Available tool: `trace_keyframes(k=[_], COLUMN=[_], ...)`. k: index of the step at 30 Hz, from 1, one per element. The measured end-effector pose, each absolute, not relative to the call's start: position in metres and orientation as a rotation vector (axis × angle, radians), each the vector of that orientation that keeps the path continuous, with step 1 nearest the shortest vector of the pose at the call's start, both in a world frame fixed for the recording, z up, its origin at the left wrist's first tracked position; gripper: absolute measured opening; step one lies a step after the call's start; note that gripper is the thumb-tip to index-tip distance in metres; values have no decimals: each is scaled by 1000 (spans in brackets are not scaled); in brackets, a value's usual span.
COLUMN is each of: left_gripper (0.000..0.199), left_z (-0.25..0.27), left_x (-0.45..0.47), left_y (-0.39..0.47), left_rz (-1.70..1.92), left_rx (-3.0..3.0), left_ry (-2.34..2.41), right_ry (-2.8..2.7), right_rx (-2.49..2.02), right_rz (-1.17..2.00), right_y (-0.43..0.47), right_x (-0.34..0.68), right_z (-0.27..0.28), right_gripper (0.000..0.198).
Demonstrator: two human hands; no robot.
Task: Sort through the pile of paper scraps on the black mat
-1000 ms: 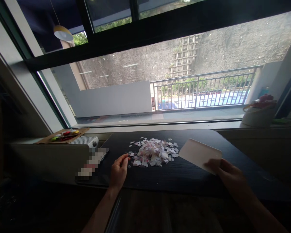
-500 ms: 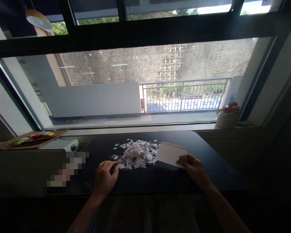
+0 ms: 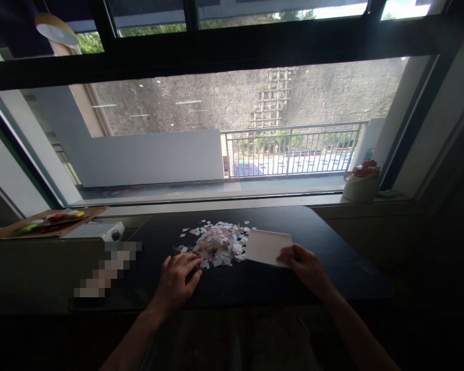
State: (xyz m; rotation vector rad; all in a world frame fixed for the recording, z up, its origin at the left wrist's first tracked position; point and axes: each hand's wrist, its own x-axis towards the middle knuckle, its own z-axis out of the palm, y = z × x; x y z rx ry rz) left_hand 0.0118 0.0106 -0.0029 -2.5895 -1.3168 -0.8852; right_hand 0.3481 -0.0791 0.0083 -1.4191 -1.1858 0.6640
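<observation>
A heap of small cut paper pieces (image 3: 218,242), mostly white with some pinkish ones, lies on the dark tabletop (image 3: 251,286). My left hand (image 3: 178,282) is at the heap's near left edge, fingers bent forward and thumb apart, with its fingertips against the outer pieces. Nothing shows in its grasp. In my right hand (image 3: 305,265) is a flat white scraper (image 3: 266,246) with rounded corners and a small hole, pinched at its right end. The scraper's left edge stands against the right side of the heap.
Behind the table runs a window sill (image 3: 232,202), bearing a white jug with a reddish top (image 3: 361,181) on the right. A white heater-like unit (image 3: 96,230) is at the left, beside brown cardboard (image 3: 42,226) with coloured items on it. Stray paper bits lie around the heap.
My left hand has moved right, over the heap's left edge, and its fingers have reached forward. The scraper in my right hand has shifted slightly left.
</observation>
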Motion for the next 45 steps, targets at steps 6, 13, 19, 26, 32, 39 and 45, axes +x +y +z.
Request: trace_keyframes(k=[6,13,19,26,32,39,45], left_gripper=[28,30,24,25,27,32,34], left_z=[23,34,25,28,26,30,26], left_x=[42,92,73,80,76,95,105], left_y=[4,-9,-8,-10,-12,-16,-15], left_rz=[-767,-511,-611,-599,-636,-547,-497], left_rx=[-2743,-2944,-2905,-2923,-2903,-2942,-2935], left_ry=[-1217,-908,-969,-946,-944,-865,-807], right_ry=[-1173,-1175,-1123,-1120,-1114,-1064,-1026], right_rx=[-1342,-1500,-1486,-1475,-1467,-1491,-1496], right_rz=[728,588,566,576,580,559,513], right_y=[-80,-82,-81,-83,-84,-85,-84], right_x=[346,343,341,341,341,343,342], right_z=[9,13,15,17,17,17,17], right_gripper=[23,12,13,12,14,17,17])
